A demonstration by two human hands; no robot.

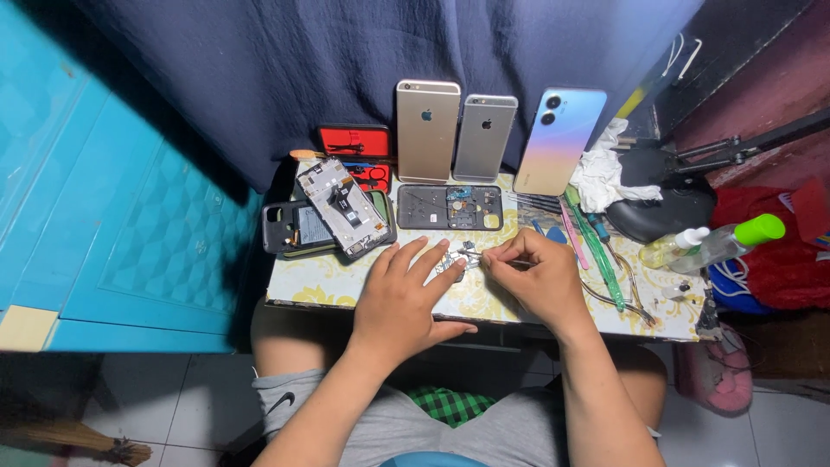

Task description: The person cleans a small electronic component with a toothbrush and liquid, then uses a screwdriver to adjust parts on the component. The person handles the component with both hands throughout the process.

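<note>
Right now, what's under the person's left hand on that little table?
Under the left hand lies a small metal phone part, pinned by the fingertips on the yellow-patterned table. The palm covers whatever else lies beneath it. The right hand works beside it.

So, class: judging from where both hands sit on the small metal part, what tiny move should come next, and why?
Probably press the left hand down firmer before working further: its fingertips only lightly pin the small metal part, while the right hand pinches a thin tool at its edge, so it could slide.
</note>
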